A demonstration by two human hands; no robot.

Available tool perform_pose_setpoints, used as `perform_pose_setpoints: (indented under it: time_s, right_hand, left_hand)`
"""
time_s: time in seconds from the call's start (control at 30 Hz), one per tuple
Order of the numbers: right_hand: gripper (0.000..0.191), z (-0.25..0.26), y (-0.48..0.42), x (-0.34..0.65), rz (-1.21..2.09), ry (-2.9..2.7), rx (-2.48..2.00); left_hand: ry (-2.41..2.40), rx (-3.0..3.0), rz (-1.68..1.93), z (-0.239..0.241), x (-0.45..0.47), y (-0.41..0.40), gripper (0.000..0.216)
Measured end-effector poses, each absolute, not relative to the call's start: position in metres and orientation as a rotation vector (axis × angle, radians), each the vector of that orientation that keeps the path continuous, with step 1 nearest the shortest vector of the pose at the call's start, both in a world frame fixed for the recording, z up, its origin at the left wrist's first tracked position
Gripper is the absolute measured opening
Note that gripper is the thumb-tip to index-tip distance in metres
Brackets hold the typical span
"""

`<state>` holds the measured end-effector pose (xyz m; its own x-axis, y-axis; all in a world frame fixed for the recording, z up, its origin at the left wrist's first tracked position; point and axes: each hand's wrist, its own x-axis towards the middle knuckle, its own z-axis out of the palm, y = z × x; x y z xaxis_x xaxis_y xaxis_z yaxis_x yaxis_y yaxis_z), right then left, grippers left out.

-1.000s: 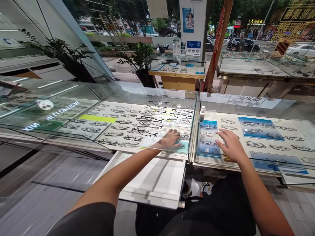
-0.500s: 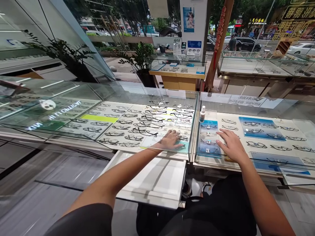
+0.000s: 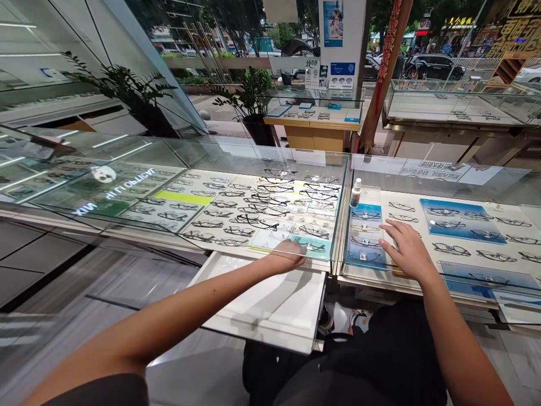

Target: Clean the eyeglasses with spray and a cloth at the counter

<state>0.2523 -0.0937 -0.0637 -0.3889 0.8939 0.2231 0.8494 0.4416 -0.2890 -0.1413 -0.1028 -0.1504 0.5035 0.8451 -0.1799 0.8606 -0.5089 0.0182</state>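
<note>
My left hand (image 3: 288,252) reaches into the left glass display case (image 3: 139,152) at its near edge. Its fingers curl beside a teal pad (image 3: 313,246) carrying a pair of glasses; whether they hold anything is unclear. My right hand (image 3: 404,246) lies flat with fingers spread inside the right case, next to a blue tray (image 3: 364,234) of glasses. Rows of eyeglass frames (image 3: 262,206) fill the left case floor.
A small spray bottle (image 3: 355,193) stands at the far end of the blue tray. A white pulled-out drawer panel (image 3: 270,301) sits below the left case. Another blue mat (image 3: 460,219) with glasses lies to the right. Further cases and potted plants (image 3: 249,96) stand behind.
My left hand has drawn back toward the near edge of the case and curled its fingers. My right hand has hardly moved. The camera view shifted slightly left.
</note>
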Motion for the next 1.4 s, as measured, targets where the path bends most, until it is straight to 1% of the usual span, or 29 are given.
perform_pose_setpoints:
  time_s: [0.13, 0.27, 0.43, 0.6, 0.83, 1.07, 1.4]
  right_hand:
    - [0.054, -0.062, -0.093, 0.252, 0.191, -2.360, -1.498]
    - [0.054, -0.062, -0.093, 0.253, 0.189, -2.353, -1.480]
    - [0.053, -0.060, -0.094, 0.252, 0.200, -2.353, -1.491]
    - [0.052, -0.060, -0.095, 0.252, 0.183, -2.355, -1.480]
    - [0.052, -0.062, -0.093, 0.252, 0.192, -2.348, -1.492]
    - [0.051, -0.058, -0.094, 0.251, 0.193, -2.349, -1.505]
    - [0.051, -0.059, -0.095, 0.250, 0.205, -2.346, -1.498]
  left_hand:
    - [1.624, 2.579, -0.183, -0.159, -0.142, -0.068, 0.026]
    - [1.620, 2.568, -0.168, -0.170, -0.139, -0.047, 0.022]
    - [1.560, 2.585, -0.144, -0.178, -0.135, -0.041, 0.016]
    - [1.521, 2.593, -0.139, -0.175, -0.129, -0.044, 0.015]
    - [1.536, 2.621, -0.046, -0.160, -0.127, -0.031, 0.030]
    - [1.494, 2.576, -0.103, -0.172, -0.126, -0.007, 0.032]
    - [1.462, 2.574, -0.093, -0.180, -0.124, -0.008, 0.032]
